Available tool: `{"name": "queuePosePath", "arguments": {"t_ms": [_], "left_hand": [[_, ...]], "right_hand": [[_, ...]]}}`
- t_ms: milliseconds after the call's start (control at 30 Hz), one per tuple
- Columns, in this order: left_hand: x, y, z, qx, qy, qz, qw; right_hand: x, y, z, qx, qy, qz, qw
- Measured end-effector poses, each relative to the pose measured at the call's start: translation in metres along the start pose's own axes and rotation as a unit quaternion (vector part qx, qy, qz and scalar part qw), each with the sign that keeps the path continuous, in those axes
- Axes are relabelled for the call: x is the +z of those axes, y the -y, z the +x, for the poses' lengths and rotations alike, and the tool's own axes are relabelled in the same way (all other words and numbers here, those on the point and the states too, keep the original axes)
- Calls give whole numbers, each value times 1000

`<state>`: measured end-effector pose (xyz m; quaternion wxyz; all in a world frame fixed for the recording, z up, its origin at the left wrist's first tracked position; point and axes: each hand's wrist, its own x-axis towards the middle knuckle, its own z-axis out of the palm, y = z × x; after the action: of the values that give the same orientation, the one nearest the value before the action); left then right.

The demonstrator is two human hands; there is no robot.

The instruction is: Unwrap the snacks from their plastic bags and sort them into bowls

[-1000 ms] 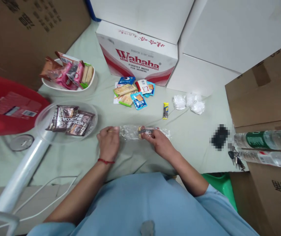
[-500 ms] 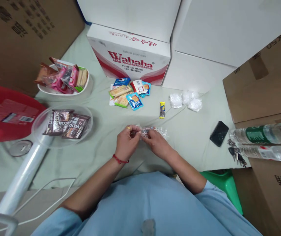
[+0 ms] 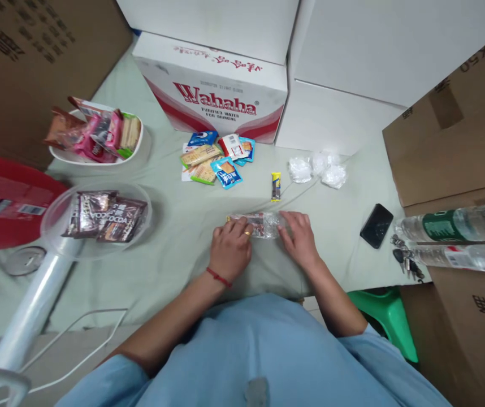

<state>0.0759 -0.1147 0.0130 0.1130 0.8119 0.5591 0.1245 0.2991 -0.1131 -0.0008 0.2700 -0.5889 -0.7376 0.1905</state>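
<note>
A clear plastic bag (image 3: 271, 226) with dark and reddish wrapped snacks inside lies flat in front of me. My left hand (image 3: 230, 249), wearing a ring and a red bracelet, rests on the bag's left part with its fingers laid over it. At the right end of the bag is my right hand (image 3: 302, 240), thumb and fingers apart, touching the loose plastic. Beyond the bag stands a small yellow-and-dark snack packet (image 3: 276, 187). A pile of snack packets, a blue biscuit packet (image 3: 226, 172) among them, lies farther left.
Left are a white basket (image 3: 138, 155) of snacks and a clear bowl (image 3: 51, 229) with cocoa packets. Crumpled clear plastic bags (image 3: 334, 175), a phone (image 3: 377, 226), keys (image 3: 407, 265) and bottles (image 3: 458, 226) lie right. A Wahaha carton (image 3: 221, 96) stands behind.
My hands have moved apart, the right one rightward, from pinching the plastic to lying on the bag's two ends. The bag is now spread flatter. The view has shifted slightly.
</note>
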Motion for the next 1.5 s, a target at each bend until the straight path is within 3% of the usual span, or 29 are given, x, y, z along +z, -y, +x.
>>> {"name": "queuePosePath", "arguments": {"t_ms": [67, 133, 267, 433, 633, 800, 967, 1100, 1200, 1333, 1433, 1500], "left_hand": [[2, -3, -1, 21, -9, 16, 1000], [5, -5, -2, 37, -22, 28, 999], [8, -4, -6, 62, -29, 39, 997], [7, -5, -9, 58, -16, 46, 997], [11, 1, -9, 58, 35, 3, 998], [4, 28, -22, 71, 23, -143, 987], [-25, 60, -46, 25, -53, -291, 955], [-39, 80, -54, -62, -114, -319, 939], [-38, 86, -56, -102, -127, -319, 934], [-32, 84, -61, -122, -117, -330, 929], [-31, 78, -61, -127, -109, -339, 926], [-32, 74, -58, -115, -109, -336, 929]], "right_hand": [[7, -5, 3, 91, -22, -64, 994], [12, -8, 7, 114, 7, -77, 990], [6, -1, 16, 100, 41, 4, 994], [-1, 36, 42, 113, 77, 85, 987], [41, 79, 75, 48, 134, 23, 990], [59, 93, 76, 14, 151, -19, 988], [62, 106, 65, -10, 166, -121, 979], [64, 109, 51, -66, 160, -205, 963], [64, 102, 44, -51, 149, -218, 963], [49, 83, 43, -14, 92, -145, 985], [30, 70, 41, 30, 40, 5, 999], [20, 64, 37, 78, 62, 137, 986]]}}
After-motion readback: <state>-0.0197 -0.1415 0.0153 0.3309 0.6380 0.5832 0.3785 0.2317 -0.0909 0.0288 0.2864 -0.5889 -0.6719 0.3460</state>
